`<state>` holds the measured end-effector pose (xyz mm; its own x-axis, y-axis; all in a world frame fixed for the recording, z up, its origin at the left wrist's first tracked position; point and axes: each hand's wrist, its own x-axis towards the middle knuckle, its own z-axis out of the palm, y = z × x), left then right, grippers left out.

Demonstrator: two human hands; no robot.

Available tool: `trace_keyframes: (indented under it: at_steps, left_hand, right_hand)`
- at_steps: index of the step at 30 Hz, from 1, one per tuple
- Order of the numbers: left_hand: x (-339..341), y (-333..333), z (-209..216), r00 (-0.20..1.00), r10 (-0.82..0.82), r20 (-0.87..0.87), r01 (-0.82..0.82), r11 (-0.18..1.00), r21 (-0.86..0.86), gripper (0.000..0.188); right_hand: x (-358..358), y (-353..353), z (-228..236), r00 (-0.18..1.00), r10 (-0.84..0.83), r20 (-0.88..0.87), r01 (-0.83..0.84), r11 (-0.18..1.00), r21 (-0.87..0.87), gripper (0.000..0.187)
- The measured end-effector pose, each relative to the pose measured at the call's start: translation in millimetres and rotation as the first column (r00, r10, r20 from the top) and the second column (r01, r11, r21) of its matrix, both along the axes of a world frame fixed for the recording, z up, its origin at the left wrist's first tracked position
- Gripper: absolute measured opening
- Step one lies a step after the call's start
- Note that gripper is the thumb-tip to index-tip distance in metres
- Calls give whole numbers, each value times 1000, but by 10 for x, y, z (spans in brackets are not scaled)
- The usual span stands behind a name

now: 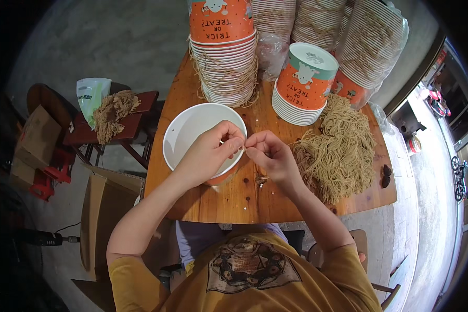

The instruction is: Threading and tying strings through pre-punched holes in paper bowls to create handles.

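Observation:
A paper bucket with a white inside and an orange outside stands before me, with a small hole near its left rim. My left hand reaches over its right side, thumb and fingers pinched together at the rim. Just outside that rim, my right hand is closed in a pinch, its fingertips meeting those of the left. A tiny pale end of what looks like cord shows between them; the fingers hide most of it. To the right of my right hand lies a heap of tan cords.
A tall stack of orange buckets and a shorter upturned stack stand behind on the wooden table. Bagged stacks fill the back. More cord lies on a red stool; a cardboard box stands at the left.

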<state>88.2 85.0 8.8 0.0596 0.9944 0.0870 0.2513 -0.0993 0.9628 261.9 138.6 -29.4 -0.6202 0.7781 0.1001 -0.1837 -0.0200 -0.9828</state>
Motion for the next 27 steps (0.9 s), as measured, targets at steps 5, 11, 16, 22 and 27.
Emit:
trace_keyframes:
  at_steps: [5,11,16,22,27]
  left_hand:
    - [-6,29,-23,994,8,108,-4,999,-38,10]
    - [17,16,15,992,-14,125,15,1000,-7,9]
    - [18,8,17,992,-13,124,13,1000,1,7]
    - [8,9,9,986,-19,163,22,1000,-16,8]
    - [7,4,10,981,-17,193,25,999,-39,6]
  right_hand:
    - [-13,3,-47,997,-66,41,55,971,234,13]
    - [-26,-51,55,976,-167,142,118,946,301,12]
    - [-34,-36,64,986,-121,115,107,987,121,7]
    - [-16,-24,43,999,-54,6,53,996,75,6]
    - [-14,-28,-27,999,-43,5,42,990,135,7]
